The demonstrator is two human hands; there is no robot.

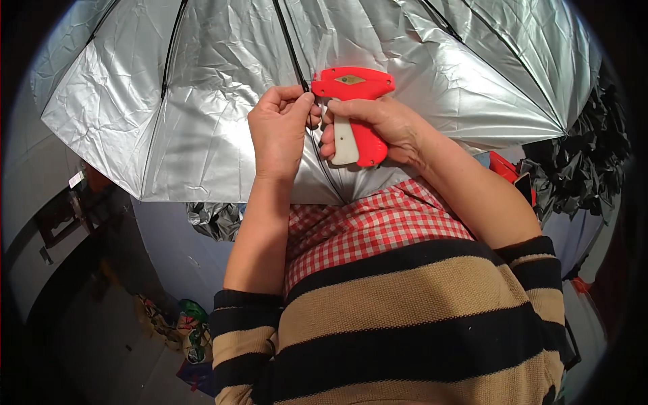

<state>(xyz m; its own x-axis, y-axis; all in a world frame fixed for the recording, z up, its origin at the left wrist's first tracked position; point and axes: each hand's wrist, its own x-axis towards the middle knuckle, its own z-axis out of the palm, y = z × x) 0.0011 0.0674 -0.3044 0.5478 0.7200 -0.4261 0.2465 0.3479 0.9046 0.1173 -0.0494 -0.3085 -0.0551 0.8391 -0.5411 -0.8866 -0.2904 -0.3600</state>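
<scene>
Spread out in front of me is an umbrella canopy (pixel 209 135) with a silver, wrinkled underside and thin black ribs. One umbrella rib (pixel 291 47) runs down from the top edge to my fingers. My left hand (pixel 280 125) pinches this rib between thumb and fingertips. In my right hand (pixel 381 125) is a red tagging gun (pixel 354 82) with a white trigger (pixel 345 143); my fingers wrap round its grip. The gun's nose points left and lies right beside the pinched rib. Whether its needle pierces anything is too small to tell.
A red-and-white checked apron (pixel 378 219) covers my lap below the canopy edge. Crumpled black plastic (pixel 574 162) lies at the right, and more of it (pixel 214 221) shows under the canopy at the left. Colourful bags (pixel 194 331) stand on the floor at lower left.
</scene>
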